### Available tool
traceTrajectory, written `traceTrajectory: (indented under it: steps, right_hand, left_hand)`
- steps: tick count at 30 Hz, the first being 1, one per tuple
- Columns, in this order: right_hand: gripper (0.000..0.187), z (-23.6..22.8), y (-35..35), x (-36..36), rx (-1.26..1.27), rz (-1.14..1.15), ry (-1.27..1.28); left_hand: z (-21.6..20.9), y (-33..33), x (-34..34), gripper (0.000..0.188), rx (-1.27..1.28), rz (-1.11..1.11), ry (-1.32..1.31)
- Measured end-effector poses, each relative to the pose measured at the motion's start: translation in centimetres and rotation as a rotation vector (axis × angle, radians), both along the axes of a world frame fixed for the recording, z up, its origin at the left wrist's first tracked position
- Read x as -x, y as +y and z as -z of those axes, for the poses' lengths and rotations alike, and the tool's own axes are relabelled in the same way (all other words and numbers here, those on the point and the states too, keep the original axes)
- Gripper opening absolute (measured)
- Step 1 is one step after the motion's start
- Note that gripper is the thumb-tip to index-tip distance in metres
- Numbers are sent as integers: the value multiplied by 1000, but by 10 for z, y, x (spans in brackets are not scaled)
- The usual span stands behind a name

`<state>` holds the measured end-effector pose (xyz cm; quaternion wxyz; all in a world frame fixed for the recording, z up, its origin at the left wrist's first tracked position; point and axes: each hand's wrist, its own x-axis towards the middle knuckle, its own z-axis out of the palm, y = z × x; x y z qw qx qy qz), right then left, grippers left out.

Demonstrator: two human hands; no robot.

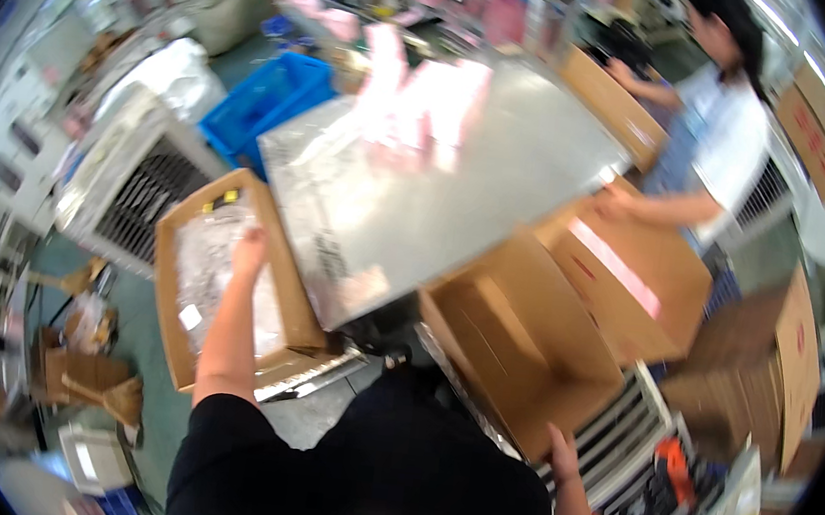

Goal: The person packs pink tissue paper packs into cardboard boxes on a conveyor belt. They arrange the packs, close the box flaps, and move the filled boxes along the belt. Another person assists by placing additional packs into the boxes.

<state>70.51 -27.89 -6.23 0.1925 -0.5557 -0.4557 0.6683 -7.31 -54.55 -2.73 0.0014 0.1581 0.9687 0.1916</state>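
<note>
My left hand (250,251) reaches into a shallow open cardboard box (169,277) at the left. It is over clear plastic packaging (203,261) that fills the box; blur and angle hide what its fingers do. At the lower right, my right hand (563,457) is closed on the near edge of a deeper open cardboard box (499,342). Part of that hand's grip is hidden by the box wall. The inside of the deeper box shows bare brown cardboard.
A metal table (523,118) holds pink wrapped items (418,107). A co-worker (717,139) at the right has a hand on another carton (632,271). Blue crates (267,107) stand beyond the left box. Flattened cartons (740,393) and orange-handled tools (674,471) are at the right.
</note>
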Motion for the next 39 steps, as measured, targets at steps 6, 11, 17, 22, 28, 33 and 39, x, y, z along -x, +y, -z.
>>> traceTrajectory:
  steps: [6,11,17,22,28,33,39]
  right_hand:
    - [103,-51,15,9,-965,-88,-942]
    - [70,-59,52,37,-986,-3,-1055]
    - [51,-110,64,181,-1144,-245,-852]
    - [46,-135,54,244,-1234,-404,-694]
    - [41,-141,42,321,-447,-329,83]
    - [42,-190,23,388,-295,-420,374]
    - [20,-169,76,300,-319,-134,426]
  left_hand:
    - [105,-82,-75,137,345,-45,-632]
    - [76,-75,-76,77,106,67,-543]
    - [79,-115,-29,45,-132,-43,-514]
    - [53,-116,6,41,-772,-369,-562]
    - [-80,43,-56,22,-1055,19,-909]
    - [-121,168,-191,21,-959,429,-1074]
    - [-133,258,-318,25,-887,684,-1206]
